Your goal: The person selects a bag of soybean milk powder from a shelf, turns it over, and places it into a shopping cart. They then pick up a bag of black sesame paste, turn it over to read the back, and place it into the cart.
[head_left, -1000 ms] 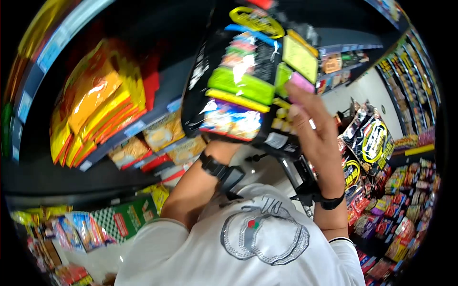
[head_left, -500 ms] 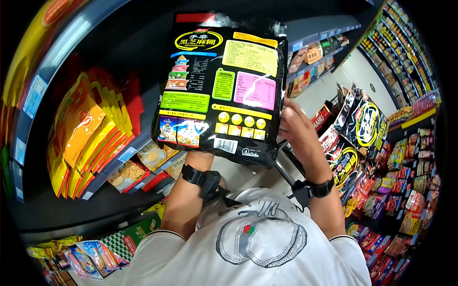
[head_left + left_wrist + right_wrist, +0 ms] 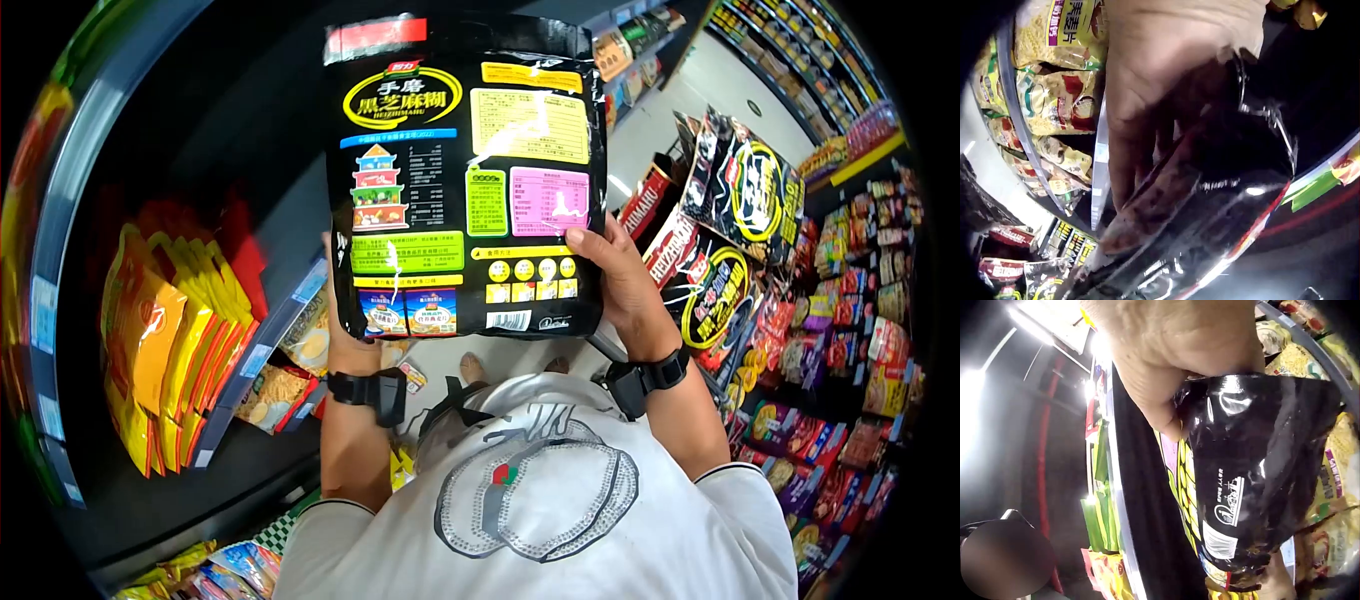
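A large black bag of black sesame paste point(image 3: 465, 215) is held up before the person, its printed back facing the head camera. My right hand point(image 3: 632, 290) grips its lower right edge, thumb on the printed side and fingers hidden behind. In the right wrist view, the thumb of the right hand point(image 3: 1169, 381) presses the bag point(image 3: 1254, 462) beside its bottom fold. At the lower left corner my left hand point(image 3: 345, 325) holds the bag, mostly hidden by it. The left wrist view shows that hand point(image 3: 1172, 75) against the dark bag point(image 3: 1210, 206), its fingers reaching along one side.
Yellow and orange packets point(image 3: 175, 340) stand on a dark shelf to the left. Similar black bags point(image 3: 745, 205) are at the right, near racks of colourful packets point(image 3: 840, 350). Bags of cereal point(image 3: 1063, 100) fill shelves in the left wrist view.
My right hand has moved from over the bag's front to its right edge and now grips there. The bag has turned upright and squarer to view. The left hand has shifted to the left corner.
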Demonstrator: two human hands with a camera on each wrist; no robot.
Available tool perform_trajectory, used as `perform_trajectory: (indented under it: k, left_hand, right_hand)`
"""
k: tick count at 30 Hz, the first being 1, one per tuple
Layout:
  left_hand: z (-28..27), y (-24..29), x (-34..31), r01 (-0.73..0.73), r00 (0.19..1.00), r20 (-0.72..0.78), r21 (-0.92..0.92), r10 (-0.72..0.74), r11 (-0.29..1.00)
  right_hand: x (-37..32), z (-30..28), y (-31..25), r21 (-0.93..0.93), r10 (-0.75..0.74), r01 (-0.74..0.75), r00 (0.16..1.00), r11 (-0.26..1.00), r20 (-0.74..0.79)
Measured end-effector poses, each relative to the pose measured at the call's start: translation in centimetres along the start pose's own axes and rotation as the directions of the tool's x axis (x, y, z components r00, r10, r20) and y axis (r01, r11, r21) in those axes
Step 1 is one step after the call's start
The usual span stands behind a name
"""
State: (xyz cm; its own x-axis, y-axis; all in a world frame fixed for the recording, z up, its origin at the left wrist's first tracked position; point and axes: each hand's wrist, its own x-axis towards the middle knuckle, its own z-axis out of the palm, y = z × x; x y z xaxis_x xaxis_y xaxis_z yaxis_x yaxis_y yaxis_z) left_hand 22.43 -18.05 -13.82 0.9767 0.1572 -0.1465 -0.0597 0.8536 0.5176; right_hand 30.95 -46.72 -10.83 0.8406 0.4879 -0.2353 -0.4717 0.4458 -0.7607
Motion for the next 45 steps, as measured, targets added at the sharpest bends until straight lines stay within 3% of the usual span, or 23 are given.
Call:
perform_trajectory:
  k: [2, 3, 4, 6, 7, 8, 10, 14, 22, 30, 34, 45]
  left_hand:
    - [1.6, 0.3, -0.5, 0.054, 0.990, 0.127, 0.070, -0.063, 0.996]
    - [1.0, 0.7, -0.3, 0.132, 0.983, 0.107, 0.144, -0.148, 0.981]
    - [0.7, 0.6, 0.0, 0.101, 0.992, 0.059, 0.173, -0.112, 0.980]
    - [-0.8, 0.1, 0.9, 0.032, 0.989, 0.125, 0.350, -0.081, 0.936]
    - [-1.5, -0.3, 0.9, -0.019, 0.997, 0.070, 0.502, -0.018, 0.864]
    - [-2.1, -0.6, 1.0, -0.043, 0.988, 0.149, 0.486, -0.034, 0.873]
    - [-0.7, -0.9, 0.9, 0.025, 0.993, 0.083, 0.555, -0.086, 0.831]
    - [0.8, -2.8, 1.6, 0.048, 0.991, 0.090, 0.459, -0.100, 0.887]
    - [2.9, -4.9, 2.6, 0.088, 0.976, 0.127, 0.518, -0.179, 0.851]
    - [5.8, -6.9, 3.5, -0.092, 0.974, 0.212, 0.683, -0.076, 0.724]
    - [6.6, -7.1, 3.8, -0.096, 0.969, 0.213, 0.789, -0.124, 0.607]
    - [8.2, -8.4, 5.1, -0.087, 0.963, 0.221, 0.796, -0.155, 0.598]
  right_hand:
    - [-0.4, -1.0, 0.1, -0.009, -0.009, 0.009, 0.999, 1.000, -0.033]
    - [-0.7, -1.4, 0.0, -0.009, -0.018, 0.017, 0.999, 1.000, -0.036]
    - [-1.1, -1.5, -0.2, -0.023, -0.022, 0.021, 0.997, 1.000, -0.068]
    - [-1.5, -2.7, 0.2, -0.092, -0.053, 0.040, 0.988, 0.995, -0.147]
    - [-2.0, -3.0, 0.0, -0.112, -0.055, 0.039, 0.987, 0.993, -0.149]
    - [-2.4, -3.3, -0.1, -0.108, -0.049, 0.032, 0.987, 0.994, -0.152]
    - [-3.1, -3.8, -0.1, -0.101, -0.076, 0.061, 0.985, 0.993, -0.155]
    - [-4.3, -5.4, -0.5, -0.164, -0.112, 0.081, 0.975, 0.983, -0.193]
    - [-6.7, -7.5, -1.0, -0.166, -0.164, 0.123, 0.951, 0.978, -0.263]
    - [-8.1, -8.3, -1.3, -0.160, -0.189, 0.142, 0.925, 0.977, -0.331]
    - [-8.5, -8.7, -1.4, -0.167, -0.193, 0.139, 0.909, 0.976, -0.369]
    - [-9.5, -10.7, -1.5, -0.114, -0.198, 0.169, 0.917, 0.979, -0.346]
